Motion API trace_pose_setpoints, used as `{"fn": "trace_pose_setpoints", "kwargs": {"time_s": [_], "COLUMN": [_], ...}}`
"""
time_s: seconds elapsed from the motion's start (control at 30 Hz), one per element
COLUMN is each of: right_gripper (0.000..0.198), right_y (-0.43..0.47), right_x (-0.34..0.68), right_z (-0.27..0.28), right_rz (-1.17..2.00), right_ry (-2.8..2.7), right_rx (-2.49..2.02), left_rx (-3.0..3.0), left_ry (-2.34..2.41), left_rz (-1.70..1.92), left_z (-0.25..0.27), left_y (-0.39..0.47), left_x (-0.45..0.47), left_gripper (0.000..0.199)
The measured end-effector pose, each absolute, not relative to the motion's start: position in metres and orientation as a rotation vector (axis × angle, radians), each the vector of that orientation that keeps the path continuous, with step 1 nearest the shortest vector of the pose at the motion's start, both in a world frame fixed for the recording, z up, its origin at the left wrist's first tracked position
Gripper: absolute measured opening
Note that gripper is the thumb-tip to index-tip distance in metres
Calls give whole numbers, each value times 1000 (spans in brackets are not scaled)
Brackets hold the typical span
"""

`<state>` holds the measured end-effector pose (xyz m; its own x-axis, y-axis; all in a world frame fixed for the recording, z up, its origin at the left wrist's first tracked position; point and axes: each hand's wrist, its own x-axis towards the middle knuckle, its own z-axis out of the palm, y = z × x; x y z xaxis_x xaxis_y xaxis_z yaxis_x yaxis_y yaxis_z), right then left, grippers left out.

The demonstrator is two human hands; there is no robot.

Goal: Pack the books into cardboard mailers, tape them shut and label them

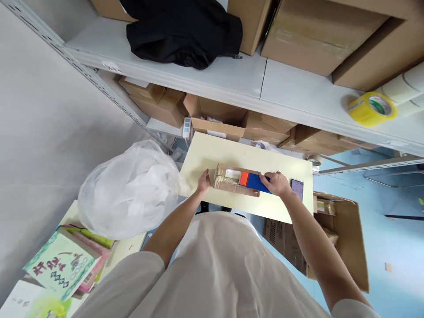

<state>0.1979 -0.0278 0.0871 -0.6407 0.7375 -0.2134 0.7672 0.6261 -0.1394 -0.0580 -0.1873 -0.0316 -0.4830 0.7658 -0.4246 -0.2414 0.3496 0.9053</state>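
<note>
On the pale yellow tabletop point(212, 148) lies a narrow brown cardboard carton point(238, 190), its top side open or cut out. Inside its left part show a white label point(233, 173) and a shiny strip like clear tape. A flat blue-and-orange box point(254, 181) reaches from the carton's middle past its right end. My right hand point(277, 183) is closed on the blue end, thumb on top. My left hand point(204, 181) stands just left of the carton, apart from it, fingers loosely extended with nothing visible in them.
A phone point(297, 188) lies at the table's right end. Left stands a bulging white plastic bag point(129, 190), above printed boxes point(61, 265). A grey shelf point(212, 84) with a black garment point(185, 35), cartons and yellow tape point(372, 108) runs behind. An open carton point(347, 243) stands right.
</note>
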Motion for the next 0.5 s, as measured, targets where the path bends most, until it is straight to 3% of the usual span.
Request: {"fn": "trace_pose_setpoints", "kwargs": {"time_s": [0.1,0.17,0.23,0.33,0.5], "right_gripper": [51,50,49,49,52], "right_y": [-25,-22,-21,-20,-7], "right_x": [199,198,196,191,217], "right_z": [88,89,91,95,97], "right_rz": [-377,-397,-415,-445,-514], "right_ry": [2730,2724,2709,2688,2655], "right_rx": [1228,1224,1206,1156,1074], "left_rx": [920,1549,1996,2154,2187], "left_ry": [1708,1702,1686,1729,1766], "left_rz": [1184,837,406,105,110], "left_z": [-7,9,21,25,22], "left_y": [-189,-178,-163,-146,-146], "left_x": [-66,-64,-58,-50,-50], "left_gripper": [93,121,134,127,117]}}
